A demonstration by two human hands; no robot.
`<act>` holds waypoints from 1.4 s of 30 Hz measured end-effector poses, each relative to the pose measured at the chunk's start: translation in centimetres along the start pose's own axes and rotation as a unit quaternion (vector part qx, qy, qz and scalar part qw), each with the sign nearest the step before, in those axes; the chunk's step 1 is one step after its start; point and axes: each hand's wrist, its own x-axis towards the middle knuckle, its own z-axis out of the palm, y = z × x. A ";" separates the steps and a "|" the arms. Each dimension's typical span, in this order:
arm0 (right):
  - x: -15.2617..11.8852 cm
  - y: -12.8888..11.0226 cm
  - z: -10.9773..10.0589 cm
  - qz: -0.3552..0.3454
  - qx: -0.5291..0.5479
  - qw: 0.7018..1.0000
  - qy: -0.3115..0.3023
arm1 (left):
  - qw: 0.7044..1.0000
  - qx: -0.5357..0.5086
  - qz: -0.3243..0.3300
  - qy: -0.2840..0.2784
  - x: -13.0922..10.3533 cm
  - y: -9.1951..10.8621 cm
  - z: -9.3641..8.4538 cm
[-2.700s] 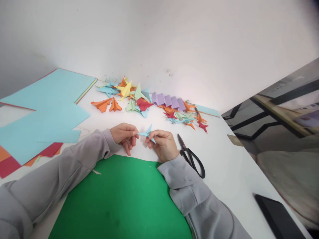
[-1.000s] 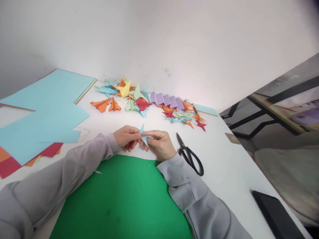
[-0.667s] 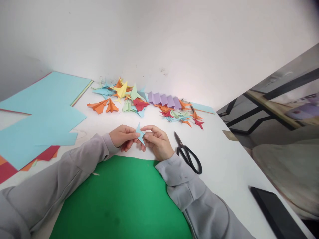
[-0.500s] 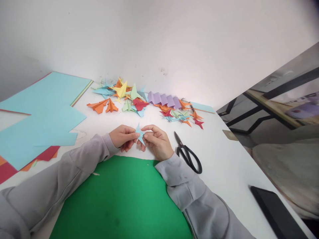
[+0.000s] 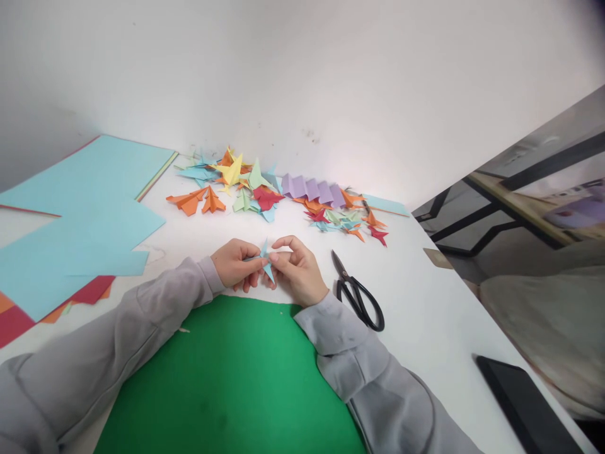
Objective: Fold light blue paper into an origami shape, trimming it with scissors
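A small light blue folded paper (image 5: 268, 270) is held between my two hands, just beyond the far edge of a green sheet (image 5: 231, 372). My left hand (image 5: 239, 263) pinches its left side between thumb and fingers. At its right side, my right hand (image 5: 299, 270) grips it with thumb and fingertips. The fingers partly cover the paper's middle. Behind the hands lie folded paper shapes in several colours, among them a red one (image 5: 267, 198) and an orange one (image 5: 213, 201).
Black-handled scissors (image 5: 358, 293) lie right of my right hand. Large light blue sheets (image 5: 104, 170) cover the table's left side. A purple pleated paper (image 5: 312, 191) rests near the wall. A black flat device (image 5: 524, 403) is at the lower right.
The light blue paper has turned a little and looks narrower. My left fingers and thumb have shifted slightly on it, and the view has moved a little.
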 end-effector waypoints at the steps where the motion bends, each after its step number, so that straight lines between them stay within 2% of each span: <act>1: 0.0 0.0 0.1 -0.005 -0.010 1.000 0.001 | 1.000 -0.003 0.009 -0.006 0.0 -0.1 -0.1; 6: 0.0 -0.2 0.2 -0.001 -0.013 1.000 -0.016 | 0.998 -0.021 0.039 -0.050 -0.2 -0.5 -0.4; 14: 0.0 -0.3 0.5 -0.009 -0.002 1.000 0.006 | 0.997 -0.027 0.028 -0.063 0.0 -0.6 -0.5; 20: -0.1 -0.3 0.5 -0.032 -0.008 0.999 0.023 | 0.999 -0.023 0.027 -0.039 -0.3 -0.2 -0.2; 26: 0.0 -0.2 0.5 0.004 0.034 0.999 0.030 | 0.998 -0.038 0.045 -0.030 -0.4 -0.1 -0.2; 29: 0.1 -0.1 0.5 0.013 0.024 0.999 0.034 | 0.998 -0.035 0.050 -0.033 -0.3 -0.2 -0.3; 34: 0.0 -0.2 0.7 0.002 -0.012 1.000 0.002 | 0.998 -0.027 0.053 -0.033 -0.2 -0.6 -0.3; 42: -0.1 -0.3 1.3 -0.017 0.012 1.000 0.006 | 0.995 -0.043 0.076 -0.053 -0.3 -0.6 -0.5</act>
